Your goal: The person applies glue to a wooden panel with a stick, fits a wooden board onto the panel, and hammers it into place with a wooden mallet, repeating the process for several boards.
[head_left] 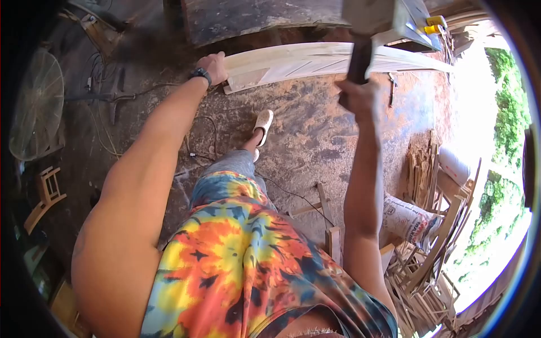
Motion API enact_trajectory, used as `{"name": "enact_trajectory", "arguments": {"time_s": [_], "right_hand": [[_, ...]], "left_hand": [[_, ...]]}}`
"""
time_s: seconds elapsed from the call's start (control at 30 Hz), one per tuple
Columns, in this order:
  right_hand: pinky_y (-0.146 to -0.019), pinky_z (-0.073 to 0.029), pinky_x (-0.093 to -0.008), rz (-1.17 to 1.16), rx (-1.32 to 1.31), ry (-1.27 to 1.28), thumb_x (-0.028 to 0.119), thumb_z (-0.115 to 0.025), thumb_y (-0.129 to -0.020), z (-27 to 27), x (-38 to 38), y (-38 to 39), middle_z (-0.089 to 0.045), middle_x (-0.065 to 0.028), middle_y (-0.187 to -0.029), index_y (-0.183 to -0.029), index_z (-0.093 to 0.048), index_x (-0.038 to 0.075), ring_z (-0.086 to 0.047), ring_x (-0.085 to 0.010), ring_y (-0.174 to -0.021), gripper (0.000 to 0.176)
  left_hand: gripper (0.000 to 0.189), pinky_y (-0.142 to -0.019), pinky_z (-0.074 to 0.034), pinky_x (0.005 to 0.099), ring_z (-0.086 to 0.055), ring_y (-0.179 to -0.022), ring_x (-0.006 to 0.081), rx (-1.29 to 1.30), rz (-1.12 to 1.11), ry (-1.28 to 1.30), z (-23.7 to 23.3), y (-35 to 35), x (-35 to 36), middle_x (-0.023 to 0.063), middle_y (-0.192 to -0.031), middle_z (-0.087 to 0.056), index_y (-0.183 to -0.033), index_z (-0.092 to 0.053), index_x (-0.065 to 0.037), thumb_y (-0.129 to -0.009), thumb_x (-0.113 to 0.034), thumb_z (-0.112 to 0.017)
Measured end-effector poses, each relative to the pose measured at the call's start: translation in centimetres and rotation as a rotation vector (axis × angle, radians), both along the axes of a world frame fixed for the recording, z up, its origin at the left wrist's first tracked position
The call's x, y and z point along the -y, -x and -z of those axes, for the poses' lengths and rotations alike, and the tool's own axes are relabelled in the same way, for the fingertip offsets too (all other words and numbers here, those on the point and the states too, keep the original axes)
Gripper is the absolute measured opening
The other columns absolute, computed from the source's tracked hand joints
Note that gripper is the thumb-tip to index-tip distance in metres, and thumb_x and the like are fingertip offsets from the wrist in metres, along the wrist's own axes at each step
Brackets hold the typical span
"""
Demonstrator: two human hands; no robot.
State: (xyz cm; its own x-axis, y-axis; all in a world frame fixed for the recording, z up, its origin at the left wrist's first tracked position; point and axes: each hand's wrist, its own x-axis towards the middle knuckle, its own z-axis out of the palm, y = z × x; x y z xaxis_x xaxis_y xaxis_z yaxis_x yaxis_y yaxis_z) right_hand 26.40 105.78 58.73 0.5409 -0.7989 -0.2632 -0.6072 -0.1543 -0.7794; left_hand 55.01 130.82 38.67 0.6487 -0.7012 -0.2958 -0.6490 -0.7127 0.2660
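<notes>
My right hand (362,100) is wrapped round the dark handle of a mallet (373,18), raised at the top of the head view. The mallet's blocky head is blurred and overlaps the workbench behind it. A long pale wooden slatted panel (282,63) stands on edge along the bench side. At its left end, my left hand (213,69) grips the upper corner, fingers curled over the edge. The mallet and its handle hide part of the panel's right half.
A dark workbench (253,21) runs behind the panel, with a yellow-handled tool (433,29) on its right. A hammer (392,90) lies on the dusty floor. Cables and a clamp (115,98) lie left, near a fan (38,104). Wood scraps (420,287) and a sack (408,219) are piled right.
</notes>
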Motion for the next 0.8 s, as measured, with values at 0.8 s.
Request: {"name": "enact_trajectory", "arguments": {"time_s": [0.8], "right_hand": [[-0.072,-0.059,-0.0374,-0.146,-0.326,-0.104,0.02,-0.085,-0.065,0.7,8.8,4.5,-0.074,-0.0181,-0.086,-0.095,-0.074,-0.002,-0.073,-0.0256,-0.077,0.039]], "left_hand": [[0.052,-0.087,-0.053,0.0525,-0.066,-0.103,0.0437,0.002,-0.052,-0.069,-1.6,0.5,1.5,0.0232,-0.104,-0.07,-0.106,-0.058,-0.007,-0.071,-0.034,-0.084]]}}
